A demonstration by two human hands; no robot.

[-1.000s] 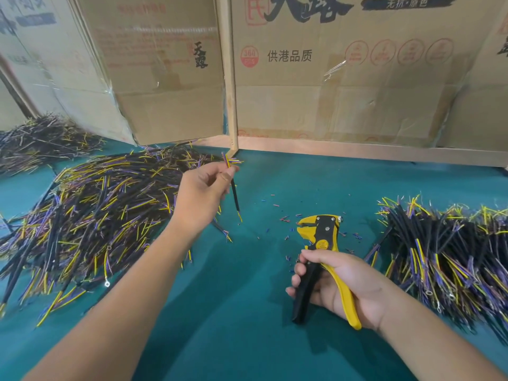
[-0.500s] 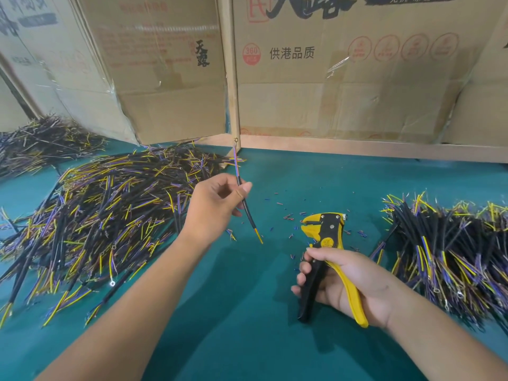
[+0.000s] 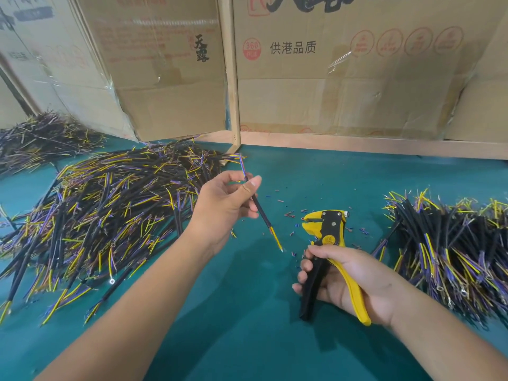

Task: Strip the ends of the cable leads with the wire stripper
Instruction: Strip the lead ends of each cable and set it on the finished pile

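Observation:
My left hand (image 3: 222, 204) pinches one black cable (image 3: 262, 215) between thumb and fingers, above the green mat. The cable slants down to the right; its yellow lead end (image 3: 277, 240) points toward the stripper, and purple and yellow leads stick up past my fingers. My right hand (image 3: 346, 281) grips the yellow and black wire stripper (image 3: 328, 237) by its handles, its jaws pointing away from me and gaping. The lead tip hangs a short way left of the jaws, apart from them.
A large heap of cables (image 3: 96, 215) lies on the left of the green mat (image 3: 247, 325), another heap (image 3: 453, 243) on the right, a third (image 3: 41, 138) at far left. Small insulation scraps (image 3: 288, 215) dot the mat. Cardboard boxes (image 3: 343, 78) and a wooden frame (image 3: 232, 78) wall the back.
My left hand has lifted one cable out of the left heap and carried it right and toward me, nearer the stripper. My right hand has kept hold of the stripper in place.

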